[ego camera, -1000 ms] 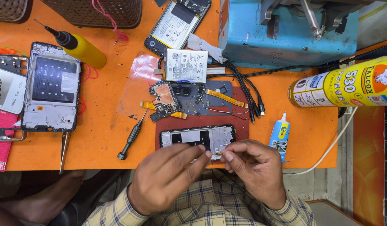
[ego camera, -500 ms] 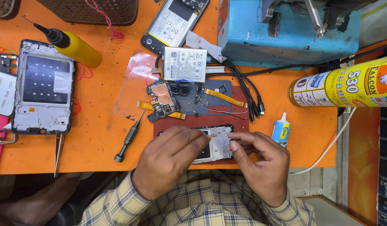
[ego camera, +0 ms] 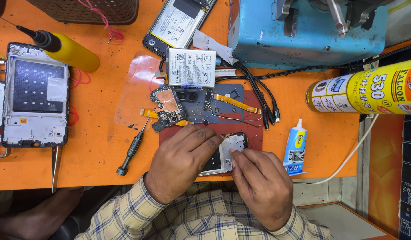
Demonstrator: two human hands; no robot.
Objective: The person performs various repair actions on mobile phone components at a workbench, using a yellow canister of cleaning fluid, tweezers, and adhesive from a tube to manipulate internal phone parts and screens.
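An opened phone frame point(ego camera: 230, 149) lies on a dark red mat point(ego camera: 254, 133) at the near edge of the orange table point(ego camera: 94, 142). My left hand point(ego camera: 181, 162) rests over its left half and holds it down. My right hand point(ego camera: 259, 186) pinches at the frame's right part with thumb and forefinger; what is between them is too small to tell. Just beyond lie a circuit board point(ego camera: 167, 106), a dark back cover point(ego camera: 214, 104) with an orange flex cable point(ego camera: 234, 103), and a white battery point(ego camera: 192, 67).
A black screwdriver point(ego camera: 132, 149) lies left of the mat, a small glue tube point(ego camera: 295, 146) to its right. A second phone frame point(ego camera: 35, 95), tweezers point(ego camera: 54, 166), a yellow bottle point(ego camera: 65, 49), a yellow spray can point(ego camera: 365, 91), black cables point(ego camera: 259, 95) and a blue machine point(ego camera: 303, 31) surround the work.
The phone frame has turned over or shifted under my hands, and its pale inner side now shows. My left hand has moved over it; my right hand pinches at its right part.
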